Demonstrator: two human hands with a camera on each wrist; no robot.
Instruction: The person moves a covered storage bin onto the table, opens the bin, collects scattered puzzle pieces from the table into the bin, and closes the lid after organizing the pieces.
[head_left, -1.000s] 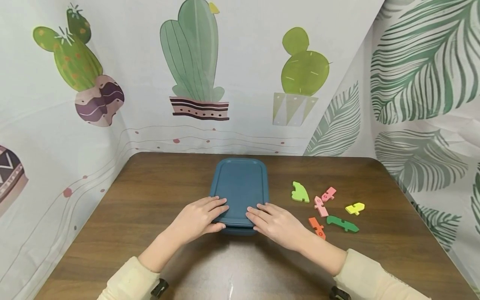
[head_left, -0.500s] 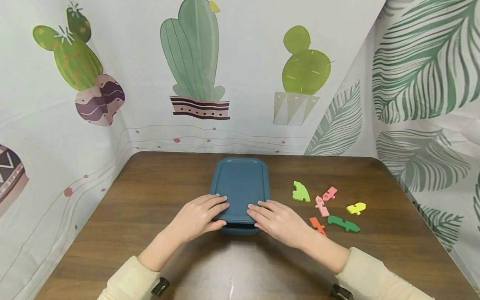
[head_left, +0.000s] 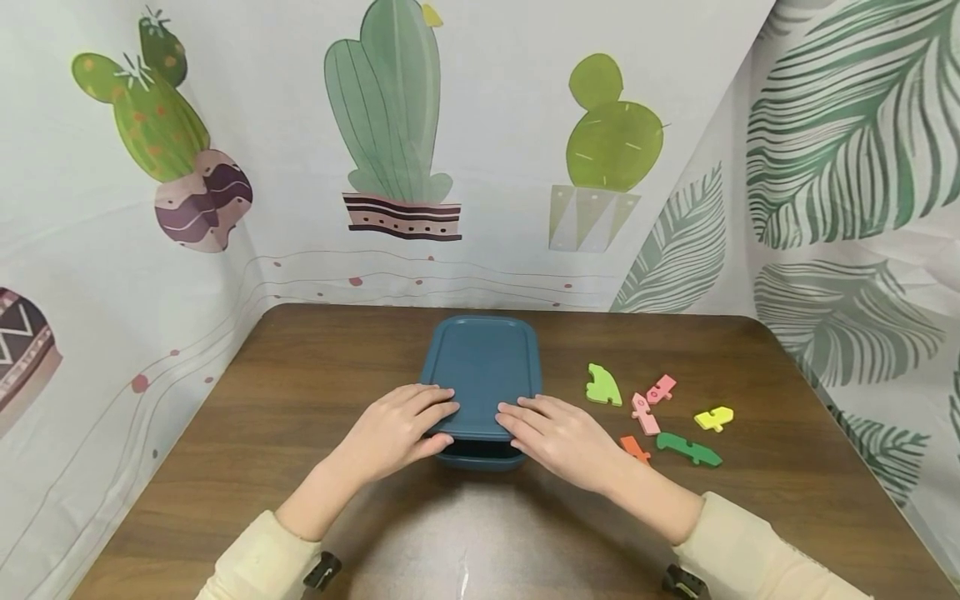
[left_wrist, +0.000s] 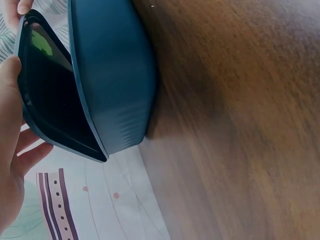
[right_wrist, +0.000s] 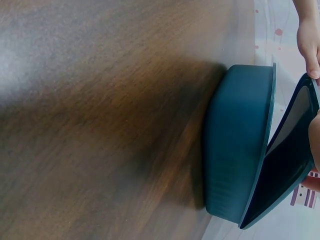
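A dark blue plastic box (head_left: 480, 463) stands on the table, its matching lid (head_left: 483, 367) tilted up at the near edge. My left hand (head_left: 401, 429) holds the lid's near left corner, thumb at the front edge and fingers over the top and side. At the near right corner, my right hand (head_left: 562, 437) grips the lid in the same way. Both wrist views show a wedge-shaped gap between the raised lid (right_wrist: 287, 170) and the box wall (left_wrist: 112, 75). The far end of the lid still rests on the box. What lies inside is too dark to tell.
Right of the box lie flat puzzle pieces: a light green one (head_left: 603, 385), two pink ones (head_left: 644, 414), an orange one (head_left: 634, 449) partly behind my right hand, a dark green one (head_left: 688, 449) and a yellow one (head_left: 714, 418). A patterned cloth (head_left: 495, 167) hangs behind the table.
The lid's near edge has risen with both hands, and the dark gap above the box's front rim has widened. The puzzle pieces stay where they were.
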